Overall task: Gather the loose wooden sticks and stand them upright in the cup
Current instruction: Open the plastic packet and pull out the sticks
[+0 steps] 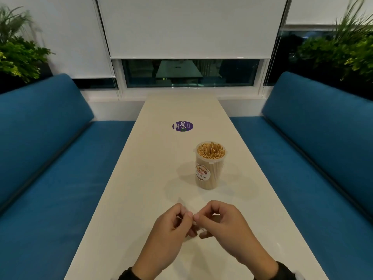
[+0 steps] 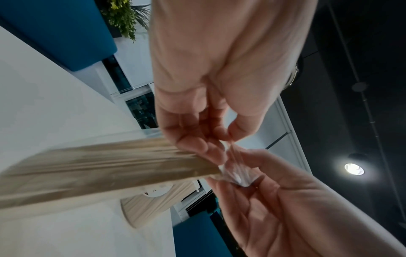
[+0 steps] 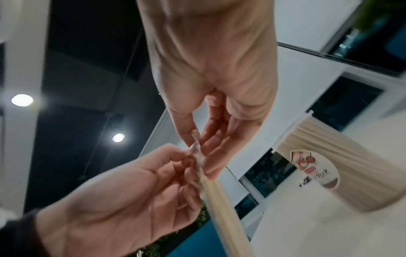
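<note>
On the left of the head view, the left hand (image 1: pixel 169 225) hovers low over the near end of the white worktop (image 1: pixel 141 178), its fingers curled inward and its fingertips meeting those of the right hand (image 1: pixel 220 223). From above, what they pinch is almost wholly hidden: only a pale sliver shows between the thumbs. The left wrist view shows more, a bundle of wooden sticks (image 2: pixel 98 167) sheathed in a clear wrapper (image 2: pixel 232 172), blurred and cut off at the picture's left edge. The crumpled wrapper end sits between both hands' fingertips. In the right wrist view the same bundle runs down and out of the bottom edge, with the twisted wrapper tip pinched by both hands. Whether either hand touches the wood itself or only the film cannot be told. Further right and beyond the hands, well apart from them, the cup (image 1: pixel 210 166) stands upright on the worktop, packed with upright sticks, its label partly readable. A purple sticker (image 1: pixel 182 126) lies further back.
</note>
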